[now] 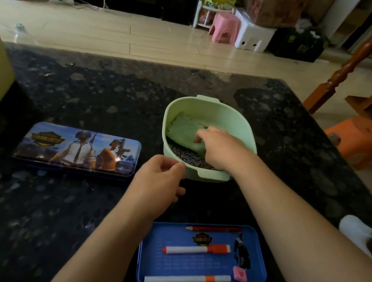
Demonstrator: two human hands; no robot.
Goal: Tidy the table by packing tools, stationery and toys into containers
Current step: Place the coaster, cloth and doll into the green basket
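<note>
The left hand point(159, 183) has its fingers point(175, 167) curled in a pinch on the near rim of the pale green bowl point(212, 107) on the counter point(90, 90), while the right hand point(218, 146) reaches inside, fingers point(201, 136) curled down and gripping the green cloth point(184, 128) directly beneath them.

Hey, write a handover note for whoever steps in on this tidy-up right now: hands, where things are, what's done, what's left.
Left hand: pinches the near rim of the green tub.
Right hand: inside the tub, fingers on the green cloth; grip unclear.
Done: red pencil, upper marker, lower marker and pink eraser lie in the blue tin base.
Left: settle the cloth, then probably fit the printed lid, lying left of the tub, onto the base.
</note>
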